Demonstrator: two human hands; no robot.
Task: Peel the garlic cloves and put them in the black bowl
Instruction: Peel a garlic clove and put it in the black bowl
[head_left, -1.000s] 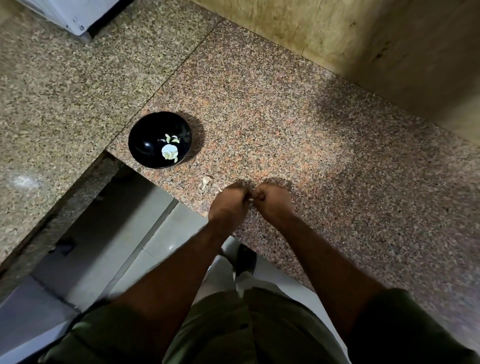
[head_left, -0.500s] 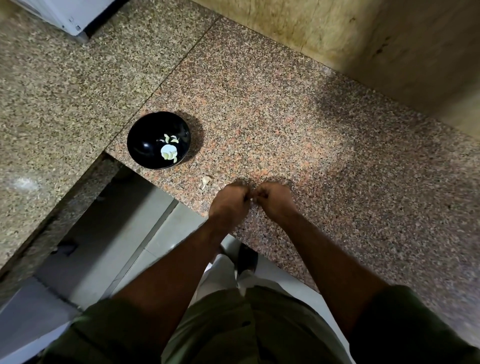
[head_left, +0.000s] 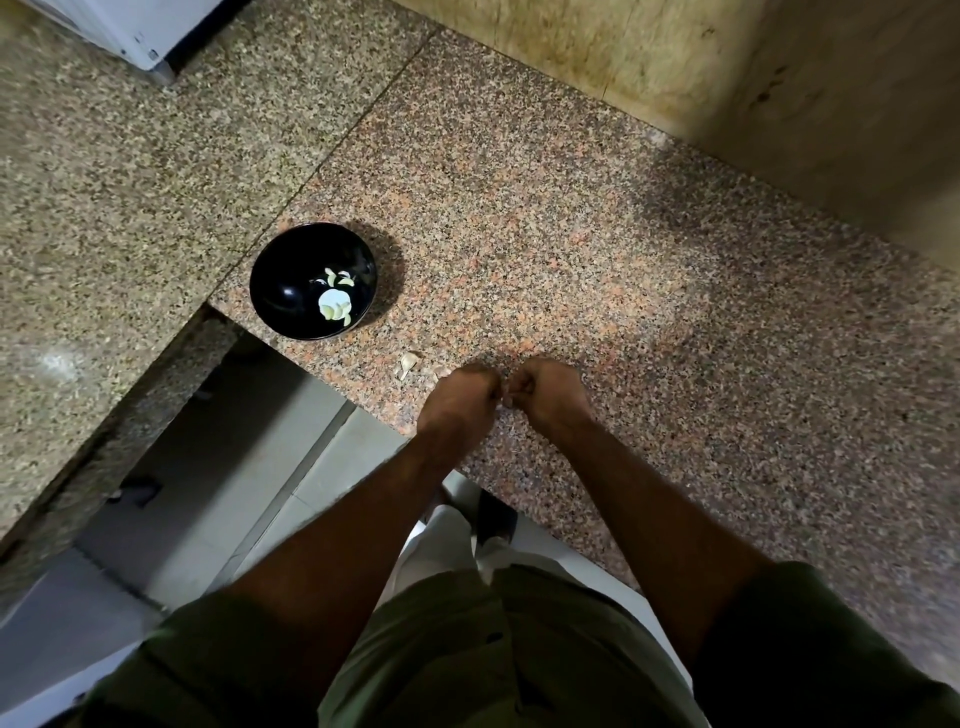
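Nearest to me I see the olive-green shirt (head_left: 467, 649) and two bare forearms reaching forward over the near edge of the bench (head_left: 675, 312). At their ends my left hand (head_left: 460, 397) and right hand (head_left: 548, 389) sit knuckle to knuckle, just above the speckled reddish stone close to its edge. Both sets of fingers (head_left: 519, 387) are curled in tight, and the two fists meet at a narrow gap where something small seems to be pinched between them; I cannot make out the clove itself, since the fingers cover it, so I cannot tell what each hand actually grips. Just left of my left hand, nearly touching its knuckles, a pale scrap of garlic skin (head_left: 407, 364) lies on the bench, with a smaller fleck beside it. Farther out and to the left, well apart from the hands, the black bowl (head_left: 291, 280) stands upright near the bench corner, where the reddish slab meets a greyer slab (head_left: 130, 182). Inside it lie several peeled garlic cloves (head_left: 333, 305), pale yellow-white, gathered toward the right half of the bowl, with a few lying separately above the main cluster. Below the bench edge on the left I see a grey tiled floor (head_left: 182, 519). Farthest off, a stained beige wall (head_left: 675, 62) rises behind the bench, and a white appliance corner (head_left: 130, 31) sits at the top left.
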